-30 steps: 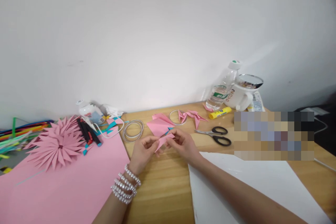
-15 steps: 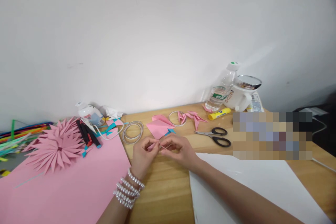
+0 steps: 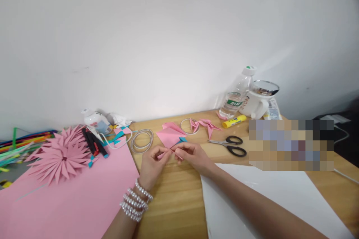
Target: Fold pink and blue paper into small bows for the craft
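Between my two hands is a small folded piece of pink paper [image 3: 171, 150], mostly covered by the fingers. My left hand [image 3: 155, 161], with pearl bracelets [image 3: 136, 201] on its wrist, pinches one side of it. The thumb and forefinger of my right hand [image 3: 192, 155] pinch the other side, the fingertips of both hands almost meeting. Just beyond the hands lie pink folded sheets [image 3: 170, 134] and a blue paper piece [image 3: 181, 140]. Farther right sit folded pink paper shapes [image 3: 209, 127], partly over a ring [image 3: 185, 120].
Black-handled scissors [image 3: 234, 146], a yellow glue stick [image 3: 234, 121], a water bottle [image 3: 234, 95] and a white mug [image 3: 254, 104] stand or lie to the right. White board [image 3: 269, 201] lies under my right forearm. At left are pink paper flowers [image 3: 63, 158], markers [image 3: 94, 142] and a coiled ring [image 3: 142, 141].
The fingers of my right hand have shifted along the folded pink paper, and the thumb now presses closer over it. My left hand stays nearly still. Everything else looks the same.
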### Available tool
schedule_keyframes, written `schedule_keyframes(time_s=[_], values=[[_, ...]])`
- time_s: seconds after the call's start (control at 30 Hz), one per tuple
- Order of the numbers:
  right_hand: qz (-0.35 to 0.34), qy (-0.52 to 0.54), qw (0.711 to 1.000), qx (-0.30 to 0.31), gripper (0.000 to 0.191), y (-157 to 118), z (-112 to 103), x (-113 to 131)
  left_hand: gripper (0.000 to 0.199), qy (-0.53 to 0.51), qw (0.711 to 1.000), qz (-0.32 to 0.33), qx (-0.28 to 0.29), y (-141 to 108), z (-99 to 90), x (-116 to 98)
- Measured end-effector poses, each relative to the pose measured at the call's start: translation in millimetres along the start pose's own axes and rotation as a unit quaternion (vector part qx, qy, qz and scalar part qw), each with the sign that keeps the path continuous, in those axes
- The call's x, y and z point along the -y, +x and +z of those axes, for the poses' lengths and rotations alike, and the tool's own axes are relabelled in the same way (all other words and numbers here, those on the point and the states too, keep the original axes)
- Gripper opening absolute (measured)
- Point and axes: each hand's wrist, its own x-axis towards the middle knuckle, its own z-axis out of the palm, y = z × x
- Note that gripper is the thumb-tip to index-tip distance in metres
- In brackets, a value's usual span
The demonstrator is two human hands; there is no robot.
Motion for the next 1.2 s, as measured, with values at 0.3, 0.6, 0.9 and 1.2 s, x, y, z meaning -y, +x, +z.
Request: schedule_keyframes(time_s=[0.3, 0.6, 0.9, 1.2], values=[[0.024, 0.040, 0.999, -0.005, 0.026, 0.4, 1.8, -4.9, 0.013, -0.003, 1.000, -0.004, 0.022, -1.0, 1.0, -0.4], [0.015, 0.054, 0.998, 0.023, 0.027, 0.5, 0.2, -2.9, 0.012, -0.030, 0.999, -0.036, 0.024, -0.4, -0.5, -7.8], [0.021, 0.066, 0.997, 0.017, 0.026, 0.6, -0.3, -0.4, 0.017, -0.114, 0.987, -0.084, 0.071, 0.5, -1.2, -4.4], [0.021, 0.052, 0.998, -0.009, 0.022, 0.8, -0.4, -5.4, 0.017, -0.096, 0.988, -0.095, 0.073, 1.0, -3.1, -6.8]])
